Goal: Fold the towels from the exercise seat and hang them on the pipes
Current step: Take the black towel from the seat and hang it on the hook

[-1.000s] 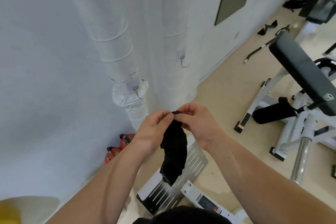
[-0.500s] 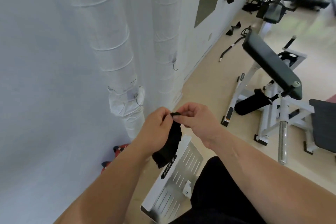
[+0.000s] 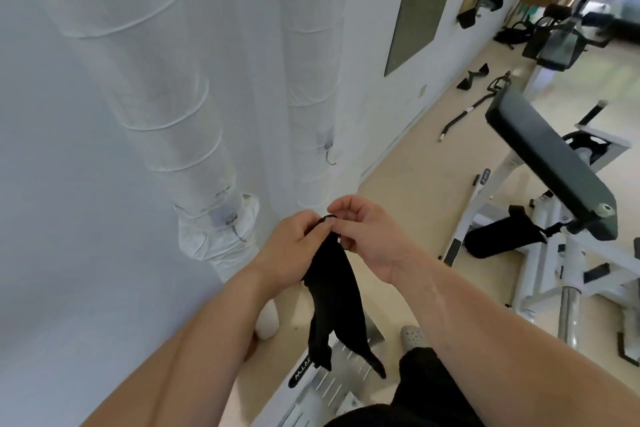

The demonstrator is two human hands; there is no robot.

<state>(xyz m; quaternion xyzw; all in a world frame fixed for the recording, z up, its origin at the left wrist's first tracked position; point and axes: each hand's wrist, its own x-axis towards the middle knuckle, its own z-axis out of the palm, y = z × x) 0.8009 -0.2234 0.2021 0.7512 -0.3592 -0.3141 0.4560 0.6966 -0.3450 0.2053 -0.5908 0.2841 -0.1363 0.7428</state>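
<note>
Just blk towel (image 3: 331, 291), footplate logo (image 3: 300, 370) illegible.

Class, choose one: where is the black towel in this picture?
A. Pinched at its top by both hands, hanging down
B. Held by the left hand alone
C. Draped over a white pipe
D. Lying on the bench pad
A: the left hand and the right hand meet at the top of the towel and pinch it there, while the rest hangs loose below them, touching neither a pipe nor the bench.
</note>
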